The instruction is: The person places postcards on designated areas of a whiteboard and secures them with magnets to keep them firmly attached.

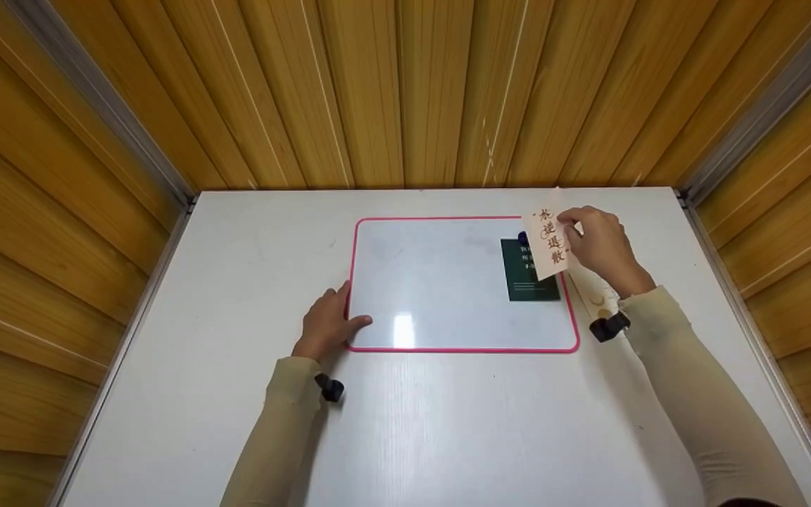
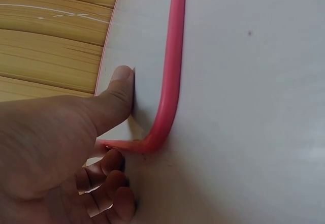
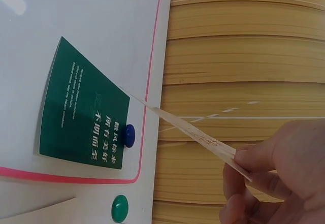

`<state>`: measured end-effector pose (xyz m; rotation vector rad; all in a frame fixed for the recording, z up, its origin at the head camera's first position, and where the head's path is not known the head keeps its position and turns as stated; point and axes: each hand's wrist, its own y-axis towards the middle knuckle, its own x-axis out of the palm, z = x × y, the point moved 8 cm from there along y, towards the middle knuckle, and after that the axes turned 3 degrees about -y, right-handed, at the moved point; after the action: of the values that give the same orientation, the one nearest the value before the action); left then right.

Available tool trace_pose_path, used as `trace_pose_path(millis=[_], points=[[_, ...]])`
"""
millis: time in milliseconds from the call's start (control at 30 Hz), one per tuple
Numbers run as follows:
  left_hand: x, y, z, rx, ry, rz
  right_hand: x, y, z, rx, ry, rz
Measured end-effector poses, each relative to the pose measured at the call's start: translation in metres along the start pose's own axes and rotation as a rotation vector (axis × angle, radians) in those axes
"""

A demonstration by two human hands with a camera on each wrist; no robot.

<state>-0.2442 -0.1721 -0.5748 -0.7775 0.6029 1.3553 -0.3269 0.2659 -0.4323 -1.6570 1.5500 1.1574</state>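
A whiteboard with a pink rim lies on the white table. My left hand grips its left edge near the front corner, thumb on the writing surface and fingers curled at the rim. Between thumb and fingers, my right hand pinches a cream card with brown lettering, raised and tilted over the board's right side. Partly behind it in the head view is a dark green card with white text, lying on the board. A round blue magnet sits at this green card's edge.
On the table right of the board are a green round magnet and a pale card, partly hidden under my right wrist. Wood-patterned walls rise behind the table and at both sides.
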Motion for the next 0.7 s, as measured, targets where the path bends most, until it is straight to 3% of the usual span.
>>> trace_pose_path(millis=[400,700], points=[[0.002,-0.002,0.000,-0.023,-0.034,-0.006,0.023,0.008,-0.013,0.024,0.081,-0.029],[0.000,-0.005,-0.002,-0.011,-0.003,0.010,0.035,0.013,-0.032,-0.092,0.081,0.032]])
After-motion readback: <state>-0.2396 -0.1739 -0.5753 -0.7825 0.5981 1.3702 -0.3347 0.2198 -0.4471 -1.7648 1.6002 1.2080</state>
